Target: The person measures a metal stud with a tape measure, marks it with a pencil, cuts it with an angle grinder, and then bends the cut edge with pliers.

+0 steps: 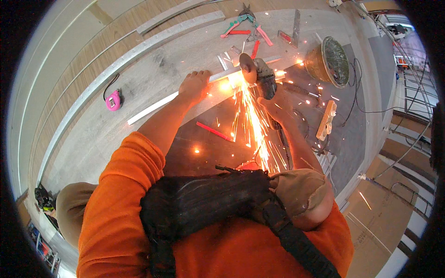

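My right hand (272, 107) is closed around an angle grinder (266, 82). Its round disc (248, 68) meets a long, thin metal profile (153, 110) lying on the floor, and a bright stream of sparks (252, 125) sprays back toward me. Further left along the same profile, my left hand (194, 85) grips it with the fingers wrapped over the far side. Glare hides the exact cut point. Closer to me, a thin red stick (214, 131) lies on the dark floor.
A pink tape measure (112, 100) lies left. Red-and-teal snips (246, 23) lie beyond the grinder, and a dirty bucket (320, 62) lies tipped to the right. Nearby are a wooden block (326, 120) and a loose cable (357, 92). Another long profile (125, 58) curves along the far left.
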Demonstrator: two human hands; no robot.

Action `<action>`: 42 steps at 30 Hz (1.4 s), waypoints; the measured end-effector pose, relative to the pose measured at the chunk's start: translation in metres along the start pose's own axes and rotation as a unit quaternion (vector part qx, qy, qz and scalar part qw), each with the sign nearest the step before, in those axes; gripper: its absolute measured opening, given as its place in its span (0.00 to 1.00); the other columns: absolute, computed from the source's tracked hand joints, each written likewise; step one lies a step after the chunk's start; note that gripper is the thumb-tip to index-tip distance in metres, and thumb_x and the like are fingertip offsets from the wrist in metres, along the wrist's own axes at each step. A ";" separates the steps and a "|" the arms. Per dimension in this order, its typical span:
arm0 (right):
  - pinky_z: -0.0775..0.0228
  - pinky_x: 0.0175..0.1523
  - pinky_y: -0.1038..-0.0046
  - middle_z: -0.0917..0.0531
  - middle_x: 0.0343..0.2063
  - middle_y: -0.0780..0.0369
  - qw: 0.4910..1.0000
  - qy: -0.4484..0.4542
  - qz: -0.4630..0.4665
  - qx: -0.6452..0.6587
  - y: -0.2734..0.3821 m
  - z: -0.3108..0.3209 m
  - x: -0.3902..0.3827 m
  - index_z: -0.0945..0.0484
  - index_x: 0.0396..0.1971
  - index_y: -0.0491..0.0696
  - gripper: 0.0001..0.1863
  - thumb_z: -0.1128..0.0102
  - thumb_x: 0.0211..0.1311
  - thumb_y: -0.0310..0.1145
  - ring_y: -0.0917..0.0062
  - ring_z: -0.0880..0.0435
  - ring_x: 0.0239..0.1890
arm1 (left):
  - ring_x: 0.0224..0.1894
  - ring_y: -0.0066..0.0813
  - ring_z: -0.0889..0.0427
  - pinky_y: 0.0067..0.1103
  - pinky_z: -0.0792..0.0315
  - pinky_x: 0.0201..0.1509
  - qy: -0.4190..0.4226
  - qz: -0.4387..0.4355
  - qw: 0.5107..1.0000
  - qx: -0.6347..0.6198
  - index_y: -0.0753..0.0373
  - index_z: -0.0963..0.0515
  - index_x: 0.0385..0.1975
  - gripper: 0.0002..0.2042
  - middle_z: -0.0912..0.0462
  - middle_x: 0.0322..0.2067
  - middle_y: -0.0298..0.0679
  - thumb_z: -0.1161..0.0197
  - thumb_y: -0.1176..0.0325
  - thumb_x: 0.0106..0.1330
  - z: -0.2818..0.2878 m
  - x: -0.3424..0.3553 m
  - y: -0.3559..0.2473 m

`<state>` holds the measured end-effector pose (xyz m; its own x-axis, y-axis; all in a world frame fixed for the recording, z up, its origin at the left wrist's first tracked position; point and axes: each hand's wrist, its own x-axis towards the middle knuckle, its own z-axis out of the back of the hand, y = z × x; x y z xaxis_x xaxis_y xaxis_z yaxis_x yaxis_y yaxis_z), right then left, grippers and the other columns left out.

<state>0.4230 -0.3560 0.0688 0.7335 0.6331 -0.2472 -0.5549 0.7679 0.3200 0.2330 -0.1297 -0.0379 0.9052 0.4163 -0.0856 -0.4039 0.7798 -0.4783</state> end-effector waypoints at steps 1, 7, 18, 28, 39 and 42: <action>0.25 0.50 0.53 0.16 0.44 0.44 1.000 -0.002 0.012 0.016 -0.003 -0.002 0.001 0.33 0.58 0.45 0.41 0.27 0.45 0.48 0.47 0.16 0.46 | 0.53 0.50 0.20 0.40 0.27 0.57 0.012 0.006 1.000 0.007 0.64 0.27 0.49 0.17 0.19 0.48 0.49 0.38 0.59 0.68 0.001 0.000 0.000; 0.25 0.52 0.54 0.17 0.47 0.43 1.000 0.010 -0.008 0.018 -0.015 -0.010 -0.008 0.34 0.60 0.39 0.45 0.24 0.47 0.48 0.48 0.17 0.49 | 0.55 0.48 0.22 0.39 0.29 0.58 0.057 0.026 0.998 0.000 0.62 0.27 0.53 0.19 0.20 0.50 0.48 0.40 0.57 0.69 0.004 -0.001 0.001; 0.27 0.53 0.59 0.16 0.43 0.47 0.999 -0.006 -0.010 0.053 -0.014 0.007 -0.014 0.28 0.52 0.42 0.35 0.25 0.47 0.44 0.52 0.16 0.48 | 0.56 0.47 0.25 0.39 0.31 0.60 -0.028 0.006 1.000 0.001 0.62 0.27 0.56 0.25 0.24 0.51 0.46 0.36 0.52 0.67 0.005 -0.012 -0.001; 0.25 0.52 0.53 0.16 0.42 0.43 1.000 -0.017 0.025 -0.003 -0.030 -0.014 -0.003 0.33 0.56 0.41 0.41 0.25 0.47 0.49 0.47 0.16 0.48 | 0.57 0.44 0.26 0.37 0.31 0.60 -0.025 0.000 1.000 0.013 0.60 0.29 0.58 0.25 0.25 0.52 0.44 0.35 0.54 0.66 -0.001 -0.012 0.000; 0.27 0.56 0.56 0.18 0.50 0.45 0.997 0.076 -0.033 -0.001 -0.018 -0.010 0.007 0.35 0.64 0.42 0.46 0.27 0.48 0.50 0.49 0.19 0.54 | 0.54 0.46 0.25 0.38 0.30 0.57 -0.061 -0.018 0.998 0.005 0.61 0.29 0.56 0.23 0.24 0.50 0.45 0.35 0.55 0.66 0.000 -0.015 0.001; 0.26 0.54 0.55 0.18 0.48 0.45 0.998 0.059 0.012 0.010 -0.016 -0.021 0.013 0.35 0.62 0.43 0.44 0.27 0.48 0.50 0.49 0.18 0.51 | 0.55 0.45 0.26 0.38 0.31 0.59 -0.050 -0.006 0.999 0.007 0.61 0.29 0.55 0.22 0.24 0.51 0.45 0.35 0.56 0.66 0.000 -0.020 0.007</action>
<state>0.4333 -0.3580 0.0413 0.6675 0.6598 -0.3451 -0.5638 0.7506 0.3446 0.2119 -0.1321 -0.0398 0.8920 0.4519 0.0081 -0.3962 0.7904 -0.4672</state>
